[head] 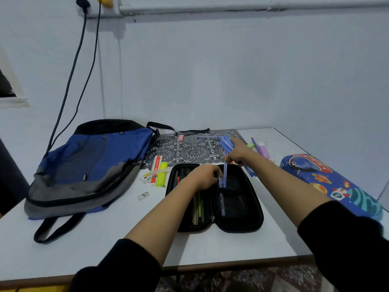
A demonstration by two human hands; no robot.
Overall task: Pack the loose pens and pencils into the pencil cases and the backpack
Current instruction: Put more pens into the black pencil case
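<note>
The bundle of blue pens [224,173] can slip apart here, because it stands almost upright and only two grips keep it together. The right hand [237,153] is closed around the upper part, and the left hand [205,175] pinches the lower ends just above the open black pencil case [250,220]. If one grip loosens too early, I think some pens can fall outside the right half of the case and roll on the table [105,239]. The case can also slide, since no hand holds it.

The pens are thin, light blue and partly see-through, with blue caps on top. One similar pen already lies in the right half. Another blue pen [207,137] lies loose on the lace mat [189,150], well apart from the backpack [88,163].
</note>
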